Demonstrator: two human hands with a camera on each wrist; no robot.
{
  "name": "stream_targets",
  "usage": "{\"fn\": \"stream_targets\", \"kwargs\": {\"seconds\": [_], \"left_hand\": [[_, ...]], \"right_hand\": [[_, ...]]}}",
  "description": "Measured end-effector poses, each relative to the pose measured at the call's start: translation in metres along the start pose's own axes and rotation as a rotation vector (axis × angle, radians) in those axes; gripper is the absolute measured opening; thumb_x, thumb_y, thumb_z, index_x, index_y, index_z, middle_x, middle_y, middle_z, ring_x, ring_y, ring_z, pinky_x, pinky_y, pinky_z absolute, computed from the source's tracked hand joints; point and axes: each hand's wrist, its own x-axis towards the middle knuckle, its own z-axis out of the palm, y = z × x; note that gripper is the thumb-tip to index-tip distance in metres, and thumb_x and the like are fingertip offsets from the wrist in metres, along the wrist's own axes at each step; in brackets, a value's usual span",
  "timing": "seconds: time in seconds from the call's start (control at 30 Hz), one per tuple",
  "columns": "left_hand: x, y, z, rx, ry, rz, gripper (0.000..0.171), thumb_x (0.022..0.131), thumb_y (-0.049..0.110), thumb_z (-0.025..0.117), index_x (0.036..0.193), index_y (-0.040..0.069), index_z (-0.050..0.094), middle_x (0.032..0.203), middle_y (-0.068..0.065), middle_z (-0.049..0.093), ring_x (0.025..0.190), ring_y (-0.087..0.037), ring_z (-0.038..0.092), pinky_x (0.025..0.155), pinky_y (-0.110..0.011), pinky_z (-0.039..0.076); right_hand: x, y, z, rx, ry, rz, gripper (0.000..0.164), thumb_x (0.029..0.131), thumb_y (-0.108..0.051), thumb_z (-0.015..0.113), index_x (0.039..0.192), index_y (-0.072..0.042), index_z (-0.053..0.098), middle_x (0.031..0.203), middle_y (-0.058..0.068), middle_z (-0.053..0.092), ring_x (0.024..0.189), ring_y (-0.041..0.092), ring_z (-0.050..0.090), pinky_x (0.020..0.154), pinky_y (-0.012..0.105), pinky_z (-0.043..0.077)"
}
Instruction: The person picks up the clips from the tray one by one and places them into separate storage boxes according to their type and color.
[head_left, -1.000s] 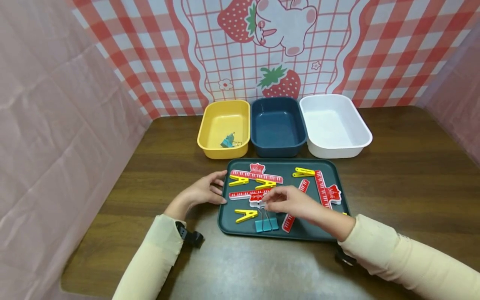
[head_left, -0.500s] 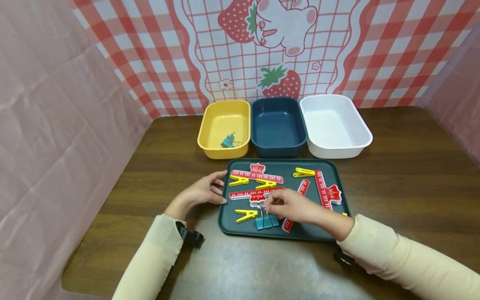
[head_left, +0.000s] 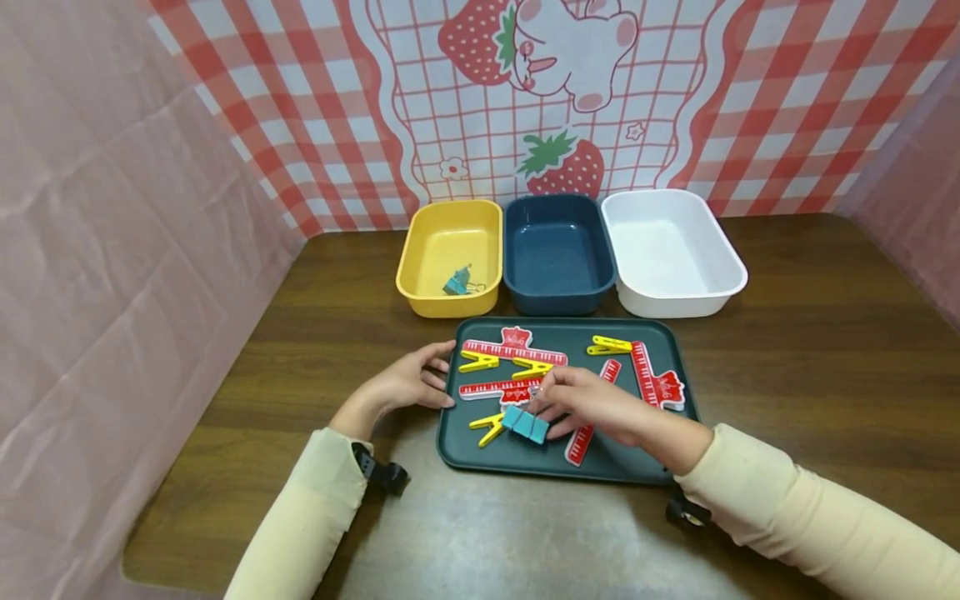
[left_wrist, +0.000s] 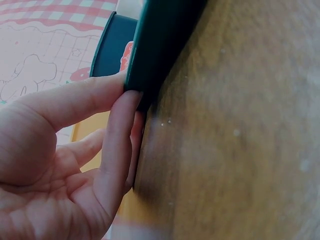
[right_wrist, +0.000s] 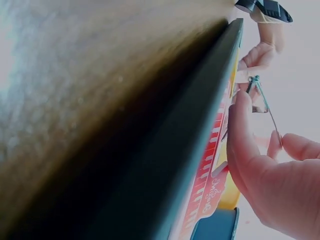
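Observation:
My right hand [head_left: 592, 404] pinches a wire handle of a turquoise binder clip [head_left: 525, 424], lifted over the front part of the dark green tray [head_left: 468, 457]. In the right wrist view the clip's other wire handle hangs close to my fingers. My left hand [head_left: 408, 379] rests at the tray's left rim, thumb and fingertips touching it. Under and around my right hand lie a yellow clip [head_left: 489, 428] and red piano-key clips, one [head_left: 501, 389] partly covered by my fingers and another [head_left: 580, 446] crossed by my hand.
Behind the tray stand a yellow box [head_left: 450, 308] with turquoise binder clips inside, a dark blue box [head_left: 558, 302] and a white box [head_left: 671, 307]. Further red clips [head_left: 516, 343] and yellow clips [head_left: 609, 344] lie on the tray. A patterned cloth [head_left: 337, 125] hangs behind.
My right hand has raised the binder clip by its handle, and the clip has tilted and swung slightly left. The yellow clip beside it has turned a little. My left hand stays put.

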Motion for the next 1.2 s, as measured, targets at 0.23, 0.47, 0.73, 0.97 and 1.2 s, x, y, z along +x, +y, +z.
{"fn": "stream_targets", "kwargs": {"seconds": [0.23,0.47,0.73,0.97,1.2], "left_hand": [[0.000,-0.002,-0.001,0.003,-0.001,0.017,0.089,0.073,-0.006,0.075,0.146,0.014,0.029,0.119,-0.016,0.043,0.096,-0.025,0.055,0.075,-0.032,0.054],[-0.001,-0.001,0.000,0.003,0.001,0.010,0.089,0.073,-0.006,0.076,0.146,0.015,0.030,0.119,-0.015,0.043,0.096,-0.025,0.054,0.075,-0.032,0.054],[-0.002,0.001,0.002,0.009,-0.002,0.006,0.088,0.073,-0.005,0.075,0.146,0.015,0.030,0.118,-0.015,0.044,0.095,-0.025,0.055,0.075,-0.032,0.054],[-0.004,0.002,0.002,0.013,0.010,-0.002,0.088,0.073,-0.007,0.075,0.145,0.015,0.031,0.117,-0.015,0.044,0.095,-0.025,0.055,0.075,-0.032,0.054],[-0.003,0.002,0.002,0.014,0.009,-0.003,0.088,0.073,-0.006,0.075,0.145,0.016,0.031,0.118,-0.015,0.044,0.095,-0.025,0.055,0.075,-0.032,0.054]], "right_hand": [[0.002,-0.001,-0.003,0.127,0.004,0.038,0.016,0.098,-0.012,0.042,0.099,0.003,0.047,0.102,0.019,0.058,0.086,0.024,0.062,0.077,0.039,0.054],[0.001,-0.002,-0.003,0.224,-0.001,0.045,0.014,0.098,-0.012,0.042,0.100,0.002,0.046,0.099,0.018,0.058,0.083,0.023,0.062,0.076,0.040,0.054],[-0.001,-0.001,-0.002,0.295,0.007,0.063,0.011,0.098,-0.011,0.041,0.101,0.000,0.045,0.095,0.016,0.055,0.081,0.021,0.062,0.076,0.040,0.054],[-0.001,-0.008,-0.002,0.328,-0.010,0.045,0.014,0.098,-0.010,0.040,0.104,0.001,0.042,0.096,0.015,0.055,0.083,0.021,0.062,0.077,0.040,0.054],[0.005,-0.012,-0.001,0.320,0.018,0.050,0.012,0.097,-0.011,0.039,0.102,0.000,0.042,0.093,0.013,0.060,0.081,0.022,0.062,0.078,0.041,0.054]]}}
